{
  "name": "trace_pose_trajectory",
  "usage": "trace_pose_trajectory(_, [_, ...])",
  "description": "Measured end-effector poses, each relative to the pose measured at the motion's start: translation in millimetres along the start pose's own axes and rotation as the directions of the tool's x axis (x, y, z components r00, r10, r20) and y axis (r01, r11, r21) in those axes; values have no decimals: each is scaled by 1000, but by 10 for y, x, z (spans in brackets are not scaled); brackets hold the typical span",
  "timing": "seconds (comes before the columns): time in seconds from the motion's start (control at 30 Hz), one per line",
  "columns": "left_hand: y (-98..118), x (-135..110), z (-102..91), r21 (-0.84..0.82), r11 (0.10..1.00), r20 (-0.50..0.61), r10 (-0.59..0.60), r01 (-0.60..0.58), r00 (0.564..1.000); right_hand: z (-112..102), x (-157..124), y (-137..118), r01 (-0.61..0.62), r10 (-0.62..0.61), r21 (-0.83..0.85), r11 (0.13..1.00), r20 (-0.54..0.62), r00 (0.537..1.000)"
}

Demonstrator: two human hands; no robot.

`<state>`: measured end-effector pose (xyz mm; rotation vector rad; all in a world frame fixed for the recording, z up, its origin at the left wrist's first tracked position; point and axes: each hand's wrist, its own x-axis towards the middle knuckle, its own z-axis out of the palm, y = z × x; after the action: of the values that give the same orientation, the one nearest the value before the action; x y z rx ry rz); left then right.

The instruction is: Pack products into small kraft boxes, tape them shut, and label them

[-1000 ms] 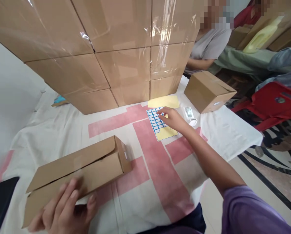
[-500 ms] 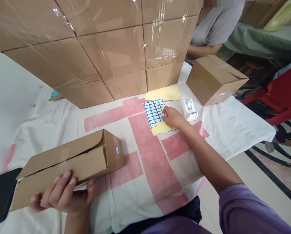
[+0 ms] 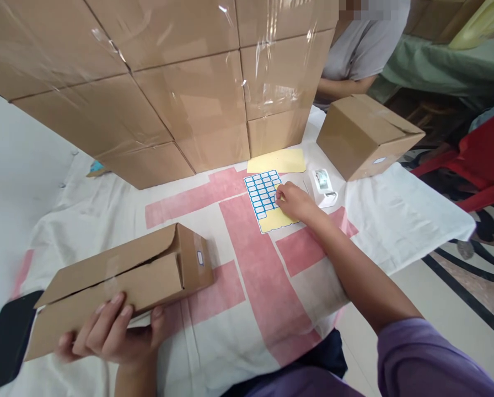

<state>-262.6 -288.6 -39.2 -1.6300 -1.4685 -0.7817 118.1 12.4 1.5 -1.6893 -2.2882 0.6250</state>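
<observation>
My left hand (image 3: 112,333) grips the near side of a long brown cardboard box (image 3: 118,284) lying on the cloth; a small blue-edged label sits on the box's end face. My right hand (image 3: 293,200) reaches forward, its fingers pinched at the edge of a yellow sheet of blue-edged labels (image 3: 266,199). What the fingertips hold is too small to make out. A second, bare yellow sheet (image 3: 277,161) lies just beyond the label sheet.
A wall of taped cardboard boxes (image 3: 176,82) stands behind. A small tape dispenser (image 3: 323,186) and a closed box (image 3: 366,135) sit at the right. A black phone (image 3: 5,342) lies at the left. Another person in grey (image 3: 363,47) sits beyond. A red chair (image 3: 482,160) stands right.
My left hand has shifted its hold on the long box and raised it slightly. My right hand has curled from reaching over the label sheet to pinching at its edge.
</observation>
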Motion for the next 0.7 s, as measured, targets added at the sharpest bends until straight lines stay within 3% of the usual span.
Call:
trace_pose_trajectory(0.1, [4,14,2,-28,999,-22,-37,37,999,27,2,3,-12,11,-20,1000,-60,998])
trace_pose_trajectory(0.33, [50,63,-9,-72,995,-22,-72,70,997,16,6,-22,-14,14,-2,1000,-48,999])
trace_pose_trajectory(0.6, [118,125,-10,-32,995,-14,-90,90,996,-17,-15,-60,86,-88,-33,996,-86,992])
trace_pose_trajectory(0.7, [127,140,-20,14,997,-8,-72,73,997,-83,-44,-108,60,-66,-73,996,-92,994])
